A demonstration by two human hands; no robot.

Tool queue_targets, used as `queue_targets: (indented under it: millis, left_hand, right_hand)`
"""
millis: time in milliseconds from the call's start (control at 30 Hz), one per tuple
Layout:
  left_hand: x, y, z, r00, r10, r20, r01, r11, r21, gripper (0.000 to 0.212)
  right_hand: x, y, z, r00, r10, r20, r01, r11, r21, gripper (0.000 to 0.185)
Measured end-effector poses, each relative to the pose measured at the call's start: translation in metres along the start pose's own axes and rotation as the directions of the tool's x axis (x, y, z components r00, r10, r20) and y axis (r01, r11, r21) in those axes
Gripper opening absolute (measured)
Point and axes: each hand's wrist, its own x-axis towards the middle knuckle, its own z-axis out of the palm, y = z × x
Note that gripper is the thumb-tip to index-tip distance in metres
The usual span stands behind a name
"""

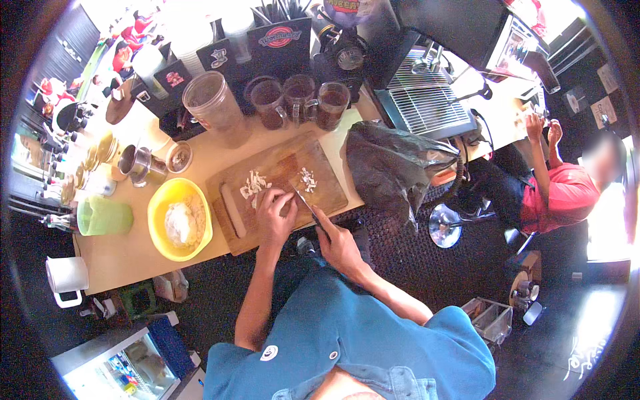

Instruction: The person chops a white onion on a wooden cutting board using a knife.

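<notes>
My right hand (342, 250) grips the handle of a kitchen knife (303, 200), its blade angled up and left over a wooden cutting board (327, 160). Close to the blade, my left hand (276, 215) rests at the board with bent fingers; whether a piece is pinched in them is hidden. Pale chopped strips of food (256, 182) lie just beyond the left fingers. A smaller heap of finely cut bits (308, 180) sits beyond the knife tip. Left of the board stands a yellow plastic bowl (156, 227) with a white, powdery-looking mound (179, 222) on paler food.
Glass mugs (333, 106) with dark contents and a clear tub (212, 102) line the board's far side. A black plastic bag (385, 160) adjoins it at right, near an espresso machine (425, 105). A green jug (105, 216) stands left. Another person (560, 200) sits at right.
</notes>
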Motion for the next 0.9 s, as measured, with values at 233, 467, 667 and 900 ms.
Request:
queue_targets:
  millis: [233, 467, 667, 900]
  left_hand:
    - [-0.002, -0.002, -0.004, 0.996, -0.058, 0.07, 0.061, 0.998, -0.035, 0.018]
    - [0.003, 0.01, -0.008, 1.0, 0.013, 0.017, -0.015, 0.995, 0.097, 0.016]
    - [0.0, 0.003, -0.006, 0.999, -0.035, -0.012, 0.035, 0.999, -0.018, 0.017]
    - [0.0, -0.001, -0.009, 0.998, 0.002, 0.061, -0.002, 1.0, -0.001, 0.022]
  right_hand:
    - [0.018, -0.011, -0.002, 0.996, 0.094, -0.006, -0.094, 0.996, 0.005, 0.056]
    - [0.004, -0.016, -0.007, 0.996, 0.089, -0.013, -0.088, 0.992, 0.089, 0.052]
    - [-0.004, -0.006, 0.002, 1.0, 0.018, -0.022, -0.017, 0.997, 0.073, 0.058]
    - [0.0, -0.007, 0.004, 1.0, 0.002, -0.015, -0.002, 1.0, 0.007, 0.054]
